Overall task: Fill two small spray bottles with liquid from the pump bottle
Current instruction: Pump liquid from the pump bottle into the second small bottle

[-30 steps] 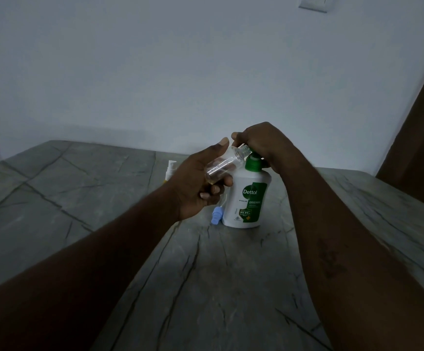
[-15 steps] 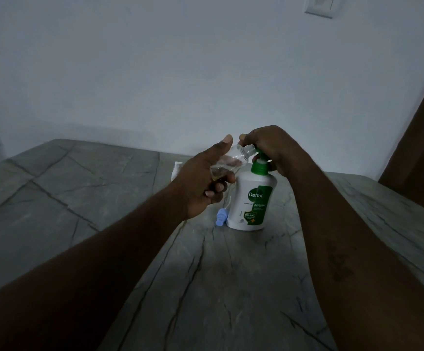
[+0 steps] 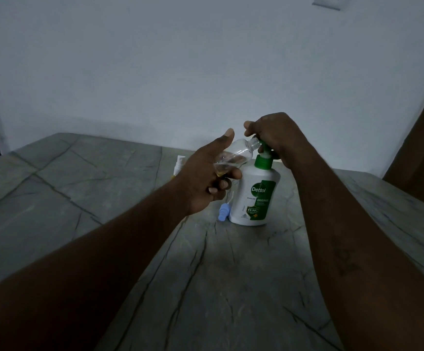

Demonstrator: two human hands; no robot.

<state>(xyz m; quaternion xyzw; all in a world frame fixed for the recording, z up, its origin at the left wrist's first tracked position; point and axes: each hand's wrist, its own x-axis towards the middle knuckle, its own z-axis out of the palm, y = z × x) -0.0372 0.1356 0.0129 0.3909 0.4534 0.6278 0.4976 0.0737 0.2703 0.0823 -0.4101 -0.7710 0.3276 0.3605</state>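
Note:
A white Dettol pump bottle [image 3: 255,196] with a green pump stands upright on the grey stone table [image 3: 231,274]. My right hand [image 3: 276,136] is curled over the green pump head, covering most of it. My left hand [image 3: 206,178] holds a small clear bottle [image 3: 236,155] tilted on its side, its open neck right at the pump's spout. A little yellowish liquid lies in the bottle's lower end. A blue spray cap [image 3: 224,211] with a thin tube lies on the table next to the pump bottle. A second small bottle with a white top [image 3: 179,165] stands behind my left hand, mostly hidden.
A pale wall rises behind the table's far edge. A dark brown panel [image 3: 423,148] stands at the right. The light is dim.
The green pump head has risen under my right hand, showing more of its stem. The clear bottle stays at the spout. The view has shifted slightly.

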